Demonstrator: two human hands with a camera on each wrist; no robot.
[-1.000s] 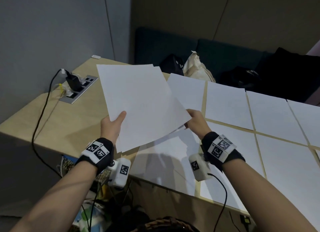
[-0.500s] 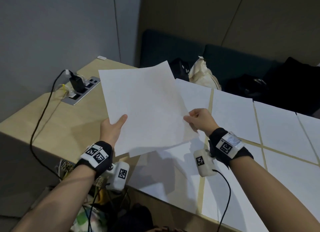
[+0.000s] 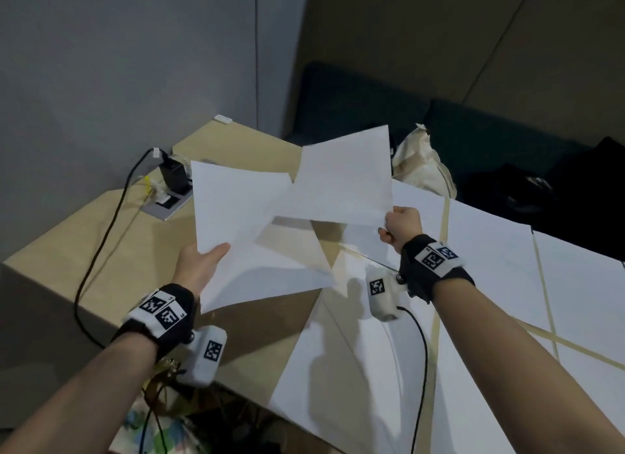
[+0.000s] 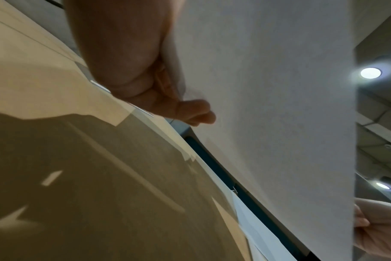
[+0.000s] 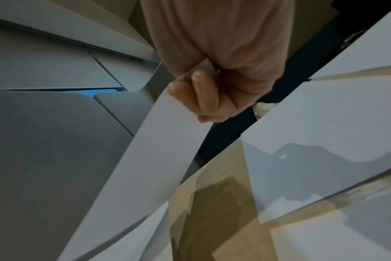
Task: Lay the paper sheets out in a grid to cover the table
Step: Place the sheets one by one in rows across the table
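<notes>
L hand grips paper stack; R hand pinches one sheet (both above table).

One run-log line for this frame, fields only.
phase: separating sheet | left hand: holds paper stack | right hand: pinches single sheet | table: left end uncovered

Bare forearms, black wristbands with square-coded tags, white wrist cameras, black cable
</notes>
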